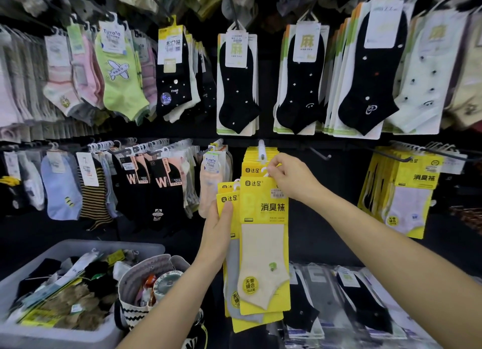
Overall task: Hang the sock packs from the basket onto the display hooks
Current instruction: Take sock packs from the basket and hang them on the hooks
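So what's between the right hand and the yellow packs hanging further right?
Head view: just one bare display hook, nothing hanging on it.

The one camera sits on the person's head and faces forward and a little down at a dark display wall (313,231). It is so near that rows of hanging socks (236,87) fill the frame from edge to edge, and the wide lens bows the top row outward toward the upper corners. The left hand (220,226) and right hand (289,176) reach in from the bottom edge and meet on yellow sock packs (263,244) just below the centre, under a hook (261,146), while the bottom left corner takes in a grey basket (109,244) below the wall.
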Demonstrator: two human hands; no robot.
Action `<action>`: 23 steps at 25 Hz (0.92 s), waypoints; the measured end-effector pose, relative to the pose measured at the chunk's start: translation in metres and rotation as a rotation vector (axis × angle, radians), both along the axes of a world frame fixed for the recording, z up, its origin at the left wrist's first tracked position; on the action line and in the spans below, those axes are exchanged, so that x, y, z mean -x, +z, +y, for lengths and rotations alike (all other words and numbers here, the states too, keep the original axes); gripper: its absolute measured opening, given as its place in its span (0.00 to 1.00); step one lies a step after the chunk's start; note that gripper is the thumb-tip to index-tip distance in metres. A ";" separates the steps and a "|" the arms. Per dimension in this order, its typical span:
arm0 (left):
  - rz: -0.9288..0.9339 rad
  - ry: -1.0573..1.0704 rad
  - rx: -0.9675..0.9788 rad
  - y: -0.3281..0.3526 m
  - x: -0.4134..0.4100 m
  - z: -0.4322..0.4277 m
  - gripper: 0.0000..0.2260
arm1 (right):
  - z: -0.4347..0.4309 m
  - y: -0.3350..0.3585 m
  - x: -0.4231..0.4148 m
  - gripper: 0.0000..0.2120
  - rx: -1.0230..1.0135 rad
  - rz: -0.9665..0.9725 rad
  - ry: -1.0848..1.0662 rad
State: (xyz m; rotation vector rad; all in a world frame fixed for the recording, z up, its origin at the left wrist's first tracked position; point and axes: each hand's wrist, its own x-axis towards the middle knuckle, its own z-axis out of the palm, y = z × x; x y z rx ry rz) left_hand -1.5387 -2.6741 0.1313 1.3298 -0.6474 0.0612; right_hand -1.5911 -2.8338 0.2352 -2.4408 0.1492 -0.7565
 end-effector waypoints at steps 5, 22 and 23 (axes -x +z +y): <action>0.037 0.096 -0.001 -0.008 -0.020 0.019 0.10 | -0.012 0.020 -0.016 0.07 0.000 -0.070 -0.095; -0.081 0.152 -0.093 0.002 -0.017 0.043 0.05 | 0.013 -0.001 -0.018 0.09 0.093 -0.339 -0.119; -0.087 0.138 -0.091 0.004 -0.015 0.039 0.06 | 0.024 -0.008 -0.012 0.13 0.111 -0.287 -0.059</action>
